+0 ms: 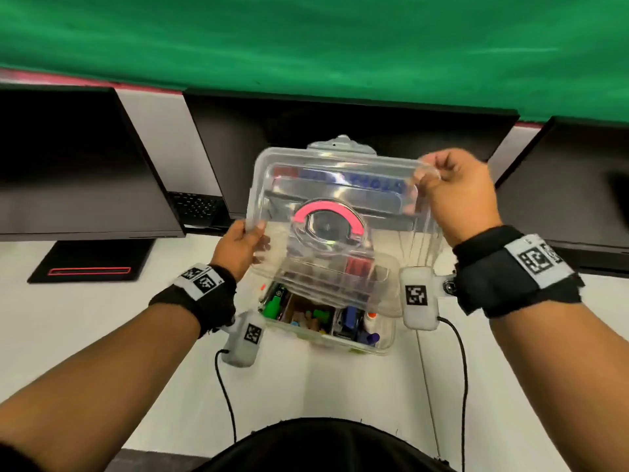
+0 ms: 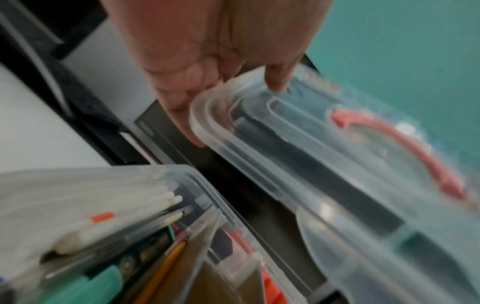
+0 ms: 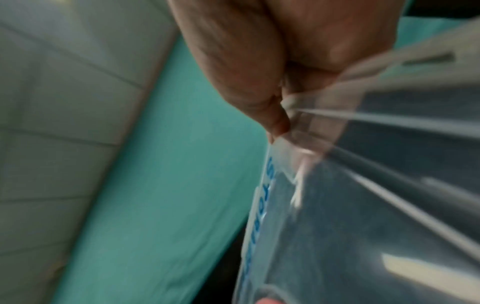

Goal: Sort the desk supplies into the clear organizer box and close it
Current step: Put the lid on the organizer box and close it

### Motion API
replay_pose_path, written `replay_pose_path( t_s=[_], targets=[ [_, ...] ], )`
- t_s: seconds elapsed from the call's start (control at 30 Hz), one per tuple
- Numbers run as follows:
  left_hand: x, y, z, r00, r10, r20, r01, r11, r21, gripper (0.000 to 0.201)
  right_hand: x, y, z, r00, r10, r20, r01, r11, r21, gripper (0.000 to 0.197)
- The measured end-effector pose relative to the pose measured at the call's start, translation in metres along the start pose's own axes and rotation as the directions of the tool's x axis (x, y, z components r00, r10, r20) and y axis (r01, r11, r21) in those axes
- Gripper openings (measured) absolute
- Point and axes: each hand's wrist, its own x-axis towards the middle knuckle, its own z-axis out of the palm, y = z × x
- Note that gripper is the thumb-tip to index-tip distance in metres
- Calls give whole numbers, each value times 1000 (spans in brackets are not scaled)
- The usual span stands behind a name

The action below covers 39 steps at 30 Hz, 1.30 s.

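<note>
A clear plastic lid point(image 1: 340, 212) with a pink curved handle point(image 1: 328, 212) hangs tilted in the air above the clear organizer box point(image 1: 381, 338). My left hand point(image 1: 243, 245) pinches the lid's left edge. My right hand point(image 1: 452, 192) pinches its far right corner. The box stands open on the white desk, filled with pens, a green marker point(image 1: 272, 306), a blue stapler point(image 1: 350, 318) and other small supplies. In the left wrist view my left hand point(image 2: 226, 107) grips the lid point(image 2: 324, 174) over the box point(image 2: 202, 185). In the right wrist view my right hand point(image 3: 281, 115) pinches the lid point(image 3: 363, 205) at its rim.
Dark monitors point(image 1: 78, 165) stand along the back of the white desk point(image 1: 102, 335), with a green cloth point(image 1: 306, 46) behind them. A black monitor base point(image 1: 92, 260) lies left of the box. Cables point(image 1: 226, 396) trail from my wrist cameras toward me.
</note>
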Motion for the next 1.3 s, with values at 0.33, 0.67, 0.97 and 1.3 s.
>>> replay_pose_path(
  t_s=[0.33,0.67,0.97,1.3],
  targets=[
    [-4,-48,-17,981,-179,-71,192,932,307,8,-25,92,48,798,385,463,-90,836,-541,62],
    [-3,-40,-3,970,-181,-159,238,597,766,33,-13,108,58,777,496,387,-18,633,-774,73],
    [-4,-42,-6,972,-169,-164,234,616,752,52,-22,103,48,667,649,366,-135,589,-797,42],
    [9,-32,1,980,-166,-106,182,559,809,40,-23,113,40,662,652,371,-222,642,-734,28]
  ],
)
